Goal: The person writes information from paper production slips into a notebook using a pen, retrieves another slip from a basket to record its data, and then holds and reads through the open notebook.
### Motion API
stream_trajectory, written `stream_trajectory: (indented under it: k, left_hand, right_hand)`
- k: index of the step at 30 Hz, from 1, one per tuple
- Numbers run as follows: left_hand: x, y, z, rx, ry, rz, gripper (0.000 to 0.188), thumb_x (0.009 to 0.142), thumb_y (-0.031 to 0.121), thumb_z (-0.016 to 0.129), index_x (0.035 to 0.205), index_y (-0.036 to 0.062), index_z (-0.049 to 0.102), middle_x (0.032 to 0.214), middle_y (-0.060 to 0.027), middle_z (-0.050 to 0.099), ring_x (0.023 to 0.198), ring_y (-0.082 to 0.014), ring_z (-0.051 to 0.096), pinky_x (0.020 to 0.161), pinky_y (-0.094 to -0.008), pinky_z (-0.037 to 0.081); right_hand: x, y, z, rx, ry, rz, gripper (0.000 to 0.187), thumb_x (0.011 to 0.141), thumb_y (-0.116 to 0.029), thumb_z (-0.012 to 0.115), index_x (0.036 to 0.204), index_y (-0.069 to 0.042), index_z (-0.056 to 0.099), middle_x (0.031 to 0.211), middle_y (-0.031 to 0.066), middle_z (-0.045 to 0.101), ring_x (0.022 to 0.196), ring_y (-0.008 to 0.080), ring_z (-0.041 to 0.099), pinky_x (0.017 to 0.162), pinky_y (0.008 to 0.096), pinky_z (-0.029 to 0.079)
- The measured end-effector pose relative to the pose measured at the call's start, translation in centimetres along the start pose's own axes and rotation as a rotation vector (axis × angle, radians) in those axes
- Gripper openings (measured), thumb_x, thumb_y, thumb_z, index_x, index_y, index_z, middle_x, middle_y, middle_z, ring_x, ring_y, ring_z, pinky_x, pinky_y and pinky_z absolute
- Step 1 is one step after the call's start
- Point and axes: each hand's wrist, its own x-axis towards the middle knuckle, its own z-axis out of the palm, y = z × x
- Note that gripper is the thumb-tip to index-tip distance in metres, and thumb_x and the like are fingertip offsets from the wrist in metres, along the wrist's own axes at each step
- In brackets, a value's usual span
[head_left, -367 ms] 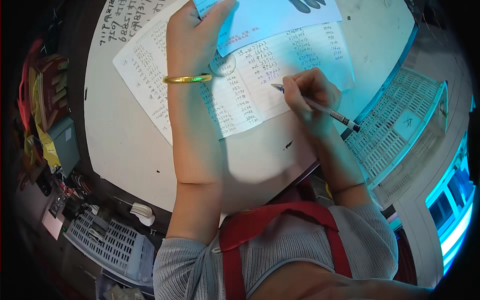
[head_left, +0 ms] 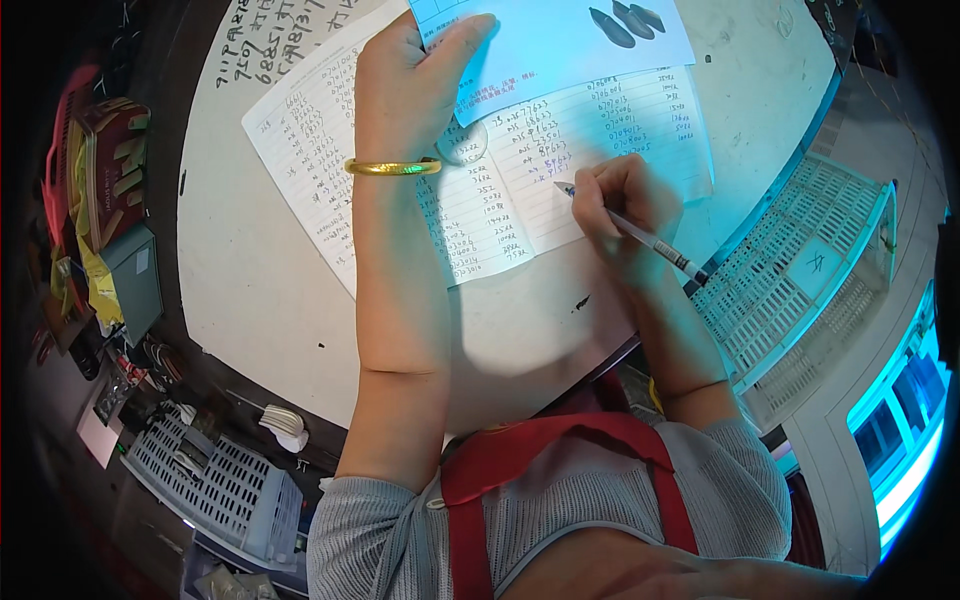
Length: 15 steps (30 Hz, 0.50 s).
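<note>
Over the upper pages, my left hand [head_left: 408,90] holds a printed sheet [head_left: 570,65] with a picture of dark shoes, its thumb on top and its fingers hidden beneath. A gold bangle [head_left: 393,168] circles that wrist. My right hand [head_left: 632,205] grips a pen [head_left: 655,241] with a clear barrel. Its tip is at the notebook's right page, just under the last handwritten line; whether it touches I cannot tell. The open notebook [head_left: 530,225] carries columns of handwritten figures and is partly covered by the sheet and my left arm. A clear round object [head_left: 465,145] rests on its left page.
Another handwritten sheet [head_left: 300,170] lies left of the notebook on the white table [head_left: 250,270], which has black writing at its upper left. White plastic baskets stand at the right [head_left: 800,270] and lower left [head_left: 210,470]. Boxes [head_left: 122,180] are at the far left.
The whole view has shifted slightly, so table and pages appear lower and further right. The pen leans a little steeper in my right hand. Both hands keep their hold.
</note>
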Motion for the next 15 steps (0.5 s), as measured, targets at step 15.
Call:
stream_trajectory:
  k: [15]
  left_hand:
    - [0.2, 0.2, -0.1, 0.070, -0.013, -0.001, 0.031, 0.080, 0.025, 0.067, 0.096, -0.0019, 0.068, 0.080, -0.0118, 0.069, 0.069, -0.0158, 0.063, 0.063, -0.0266, 0.049]
  right_hand:
    - [0.3, -0.1, -0.8, 0.044, -0.008, -0.001, 0.024, 0.074, 0.004, 0.063, 0.066, -0.007, 0.043, 0.052, 0.0048, 0.051, 0.041, 0.0156, 0.048, 0.041, 0.0268, 0.040]
